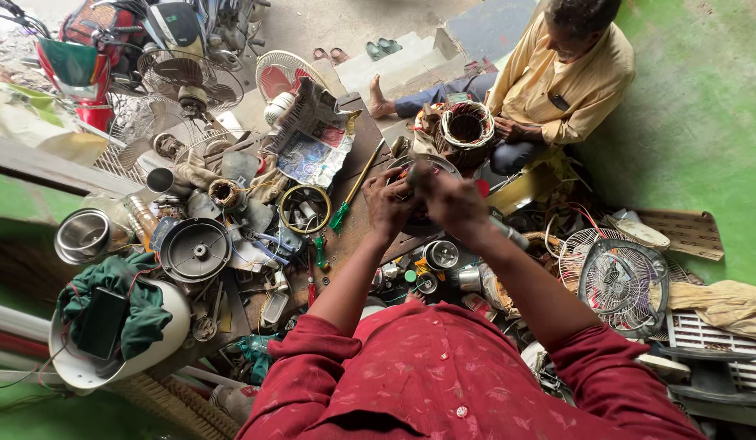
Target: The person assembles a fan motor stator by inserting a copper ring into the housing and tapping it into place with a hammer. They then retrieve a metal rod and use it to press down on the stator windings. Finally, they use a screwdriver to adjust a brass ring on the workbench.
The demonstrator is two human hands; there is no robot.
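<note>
Just above the middle of the frame, both hands close over a round metal motor housing (423, 167) lying on a dark wooden board (363, 155). The left hand (388, 202) grips its near left edge with curled fingers, and the right hand (453, 204) clasps over the top; whether it also pinches a small tool I cannot tell. The housing looks like cast metal, so probably heavy, stiff and a little greasy, best gripped by its rim. Left of it lie a green-handled screwdriver (350, 194), a ring of wire (305, 209) and a crumpled newspaper (313, 134). At the upper right another person (557, 81) sits holding a copper-wound stator (466, 126). Fan guards (622, 281) and loose parts crowd the green floor (696, 122).
</note>
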